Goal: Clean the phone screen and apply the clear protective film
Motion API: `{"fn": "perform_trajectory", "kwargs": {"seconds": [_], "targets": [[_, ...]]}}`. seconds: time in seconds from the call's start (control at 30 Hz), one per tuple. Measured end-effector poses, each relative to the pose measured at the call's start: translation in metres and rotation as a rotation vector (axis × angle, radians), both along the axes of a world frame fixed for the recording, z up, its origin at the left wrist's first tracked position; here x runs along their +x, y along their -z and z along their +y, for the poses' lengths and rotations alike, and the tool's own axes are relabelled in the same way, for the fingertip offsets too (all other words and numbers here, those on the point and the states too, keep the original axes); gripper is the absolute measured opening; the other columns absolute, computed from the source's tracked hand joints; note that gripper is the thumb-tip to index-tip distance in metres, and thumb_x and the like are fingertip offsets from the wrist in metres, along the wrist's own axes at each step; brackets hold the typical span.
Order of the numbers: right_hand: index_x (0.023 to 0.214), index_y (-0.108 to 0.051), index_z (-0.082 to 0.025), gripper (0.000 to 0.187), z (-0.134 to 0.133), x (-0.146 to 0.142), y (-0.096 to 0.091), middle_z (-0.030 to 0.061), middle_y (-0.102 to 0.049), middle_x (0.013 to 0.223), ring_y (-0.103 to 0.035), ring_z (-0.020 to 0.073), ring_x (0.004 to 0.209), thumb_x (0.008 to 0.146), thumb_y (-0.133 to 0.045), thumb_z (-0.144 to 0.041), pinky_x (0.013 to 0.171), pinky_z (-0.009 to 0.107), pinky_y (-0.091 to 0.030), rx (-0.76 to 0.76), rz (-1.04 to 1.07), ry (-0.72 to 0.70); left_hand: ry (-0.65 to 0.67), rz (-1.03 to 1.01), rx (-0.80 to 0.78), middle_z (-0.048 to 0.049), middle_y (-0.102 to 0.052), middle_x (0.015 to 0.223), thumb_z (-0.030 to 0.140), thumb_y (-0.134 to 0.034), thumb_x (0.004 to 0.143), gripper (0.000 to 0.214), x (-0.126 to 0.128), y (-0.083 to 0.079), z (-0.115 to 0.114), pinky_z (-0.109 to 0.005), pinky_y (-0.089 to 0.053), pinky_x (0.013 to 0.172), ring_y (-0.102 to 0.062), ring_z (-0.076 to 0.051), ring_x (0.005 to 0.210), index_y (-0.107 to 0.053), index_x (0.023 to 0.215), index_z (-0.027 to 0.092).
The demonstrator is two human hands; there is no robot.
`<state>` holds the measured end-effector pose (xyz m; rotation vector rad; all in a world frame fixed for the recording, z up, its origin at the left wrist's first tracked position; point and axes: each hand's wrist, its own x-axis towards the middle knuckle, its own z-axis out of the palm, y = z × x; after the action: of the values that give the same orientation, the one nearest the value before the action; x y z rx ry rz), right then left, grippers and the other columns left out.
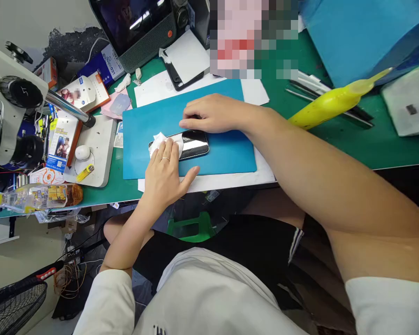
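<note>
A phone (195, 145) lies with its dark, glossy face up on a blue mat (226, 158). Its left part is covered by a crumpled white tissue (158, 140). My left hand (165, 179) presses that tissue onto the phone with flat, stretched fingers, the thumb spread away to the right. A ring shows on one finger. Just behind the phone, my right hand (211, 113) rests on the mat with loosely bent fingers and a gap above the thumb. Nothing shows in it.
White paper (209, 182) lies beneath the mat. At left stand a microscope arm (70, 108), boxes (60, 143), a yellow lighter (85, 173) and a bottle (49, 196). Behind are a screen device (143, 46) and another phone-like item under white paper (186, 56). A yellow tool (326, 107) lies right.
</note>
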<state>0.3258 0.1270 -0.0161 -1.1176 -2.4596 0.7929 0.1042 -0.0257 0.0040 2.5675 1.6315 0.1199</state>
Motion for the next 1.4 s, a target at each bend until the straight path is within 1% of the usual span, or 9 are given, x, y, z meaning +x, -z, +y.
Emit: {"fn": "perform_trajectory", "kwargs": {"seconds": [0.17,0.3,0.47,0.6,0.73,0.87,1.03,1.17,1.4], "targets": [[0.092,-0.073,-0.022,0.047,-0.001,0.000,-0.002,0.0097,-0.076,0.099,-0.067,0.0277,0.092,0.107,-0.048,-0.059,0.081,0.040,-0.041,0.012,0.001,-0.012,0.006,0.026,-0.020,-0.0275,-0.040,0.184,0.072,-0.044,0.116,0.089,-0.004,0.004,0.015,-0.058,-0.033,0.144,-0.035,-0.041,0.176,-0.043,0.174,0.004],[0.092,-0.072,-0.022,0.044,-0.002,0.001,-0.005,0.0106,-0.076,0.102,-0.068,0.0282,0.095,0.106,-0.049,-0.056,0.080,0.040,-0.042,0.013,0.002,-0.011,0.042,0.025,-0.001,-0.0281,-0.032,0.188,0.071,-0.039,0.117,0.092,-0.020,0.006,-0.007,-0.061,-0.032,0.144,-0.030,-0.042,0.178,-0.033,0.179,0.003],[0.094,-0.074,-0.021,0.035,-0.002,0.002,-0.004,0.0097,-0.077,0.105,-0.067,0.0259,0.092,0.100,-0.062,-0.054,0.079,0.039,-0.042,0.009,0.030,-0.025,0.032,0.060,0.010,-0.0289,-0.031,0.188,0.071,-0.041,0.116,0.092,-0.033,0.002,-0.035,-0.065,-0.032,0.143,-0.030,-0.044,0.178,-0.028,0.181,0.006],[0.091,-0.075,-0.022,0.033,0.002,0.002,0.000,0.0078,-0.077,0.102,-0.066,0.0252,0.090,0.094,-0.071,-0.055,0.078,0.039,-0.040,-0.007,0.037,-0.052,0.056,0.062,-0.024,-0.0289,-0.033,0.187,0.071,-0.038,0.117,0.092,-0.025,-0.001,-0.026,-0.062,-0.033,0.143,-0.030,-0.043,0.178,-0.031,0.179,0.004],[0.092,-0.076,-0.023,0.032,0.004,0.002,0.001,0.0070,-0.077,0.101,-0.066,0.0256,0.093,0.093,-0.072,-0.055,0.078,0.039,-0.040,-0.016,0.051,-0.045,0.064,0.055,-0.046,-0.0311,-0.029,0.187,0.074,-0.041,0.115,0.098,0.001,0.005,-0.008,-0.063,-0.029,0.144,-0.026,-0.044,0.179,-0.031,0.179,0.001],[0.092,-0.075,-0.023,0.031,0.002,0.002,-0.001,0.0070,-0.076,0.102,-0.066,0.0249,0.092,0.094,-0.072,-0.054,0.078,0.038,-0.040,-0.028,0.048,-0.038,0.055,0.076,-0.038,-0.0343,-0.025,0.187,0.076,-0.042,0.114,0.104,0.020,0.011,-0.008,-0.061,-0.026,0.146,-0.023,-0.045,0.179,-0.030,0.177,-0.007],[0.092,-0.075,-0.023,0.032,0.002,0.003,-0.002,0.0076,-0.077,0.104,-0.067,0.0252,0.094,0.094,-0.074,-0.055,0.079,0.039,-0.041,-0.045,0.058,-0.041,0.075,0.087,-0.042,-0.0319,-0.027,0.188,0.068,-0.033,0.118,0.094,0.002,0.007,-0.019,-0.062,-0.028,0.145,-0.025,-0.042,0.180,-0.029,0.178,-0.003],[0.091,-0.075,-0.023,0.032,0.003,0.003,-0.001,0.0077,-0.077,0.104,-0.067,0.0255,0.092,0.094,-0.075,-0.054,0.078,0.038,-0.040,-0.034,0.048,-0.032,0.062,0.089,-0.051,-0.0308,-0.026,0.189,0.065,-0.034,0.119,0.090,-0.013,0.004,-0.018,-0.065,-0.027,0.145,-0.022,-0.043,0.180,-0.026,0.180,0.000],[0.096,-0.078,-0.022,0.031,0.005,0.001,-0.004,0.0091,-0.079,0.106,-0.068,0.0259,0.093,0.095,-0.075,-0.053,0.078,0.038,-0.040,-0.027,0.022,-0.038,0.124,0.077,-0.078,-0.0317,-0.024,0.189,0.066,-0.034,0.119,0.090,0.005,0.006,-0.016,-0.064,-0.028,0.144,-0.020,-0.043,0.181,-0.026,0.180,0.000]]}}
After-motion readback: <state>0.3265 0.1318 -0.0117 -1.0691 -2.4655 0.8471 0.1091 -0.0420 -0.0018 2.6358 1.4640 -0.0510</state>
